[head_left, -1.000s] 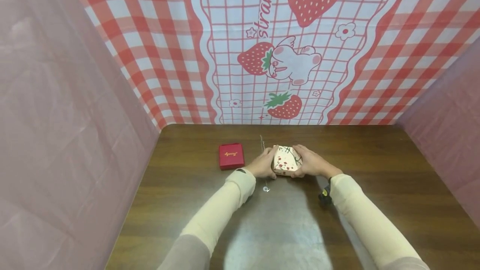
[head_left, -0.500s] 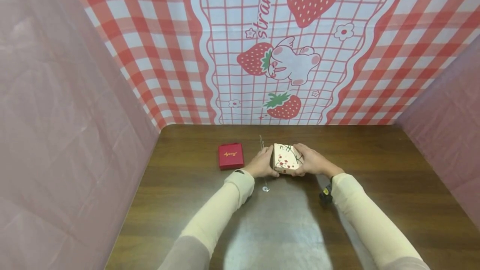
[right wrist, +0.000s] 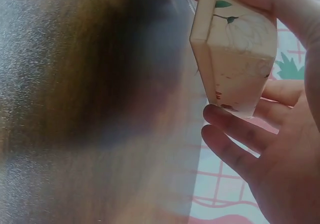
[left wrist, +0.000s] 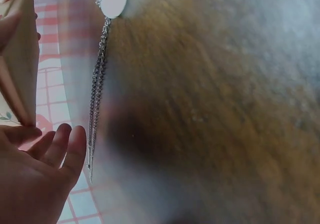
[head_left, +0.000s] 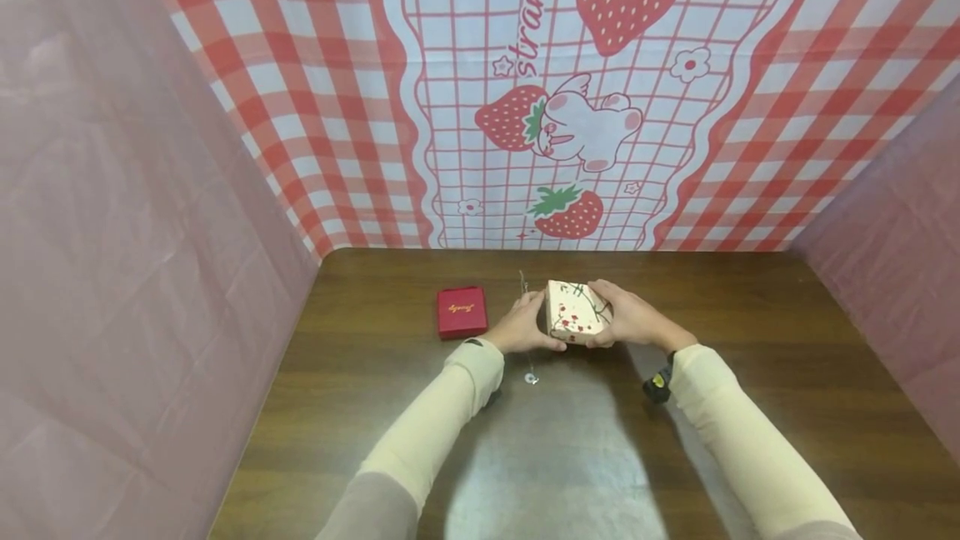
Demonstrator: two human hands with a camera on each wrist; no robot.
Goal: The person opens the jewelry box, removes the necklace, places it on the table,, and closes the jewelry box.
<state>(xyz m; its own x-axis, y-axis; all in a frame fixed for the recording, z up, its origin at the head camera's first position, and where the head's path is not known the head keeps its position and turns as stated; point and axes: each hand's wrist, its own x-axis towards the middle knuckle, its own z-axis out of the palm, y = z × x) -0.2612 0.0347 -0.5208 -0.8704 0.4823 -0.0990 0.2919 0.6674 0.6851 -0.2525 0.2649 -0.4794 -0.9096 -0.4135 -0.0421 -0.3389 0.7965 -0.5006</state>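
Note:
Both hands hold a small cream gift box [head_left: 576,309] printed with red blossoms and green stems, tilted above the table. My left hand [head_left: 519,326] has its thumb at the near left corner, and one finger meets a box corner in the left wrist view, its other fingers apart from it. On the other side my right hand [head_left: 628,317] grips the box between thumb and fingers, as the right wrist view shows. A silver necklace [left wrist: 97,89] with a round pendant [head_left: 531,378] lies on the table by my left hand, its middle hidden beneath that hand in the head view.
A red square box [head_left: 462,312] with gold lettering stands left of my left hand. The wooden table [head_left: 360,407] ends at a red checked strawberry cloth [head_left: 360,123] behind. Plain pinkish cloths hang at both sides.
The gift box has shifted slightly up and right and tilted, with more of its left side open to view. My left fingers have slid off its top to the side.

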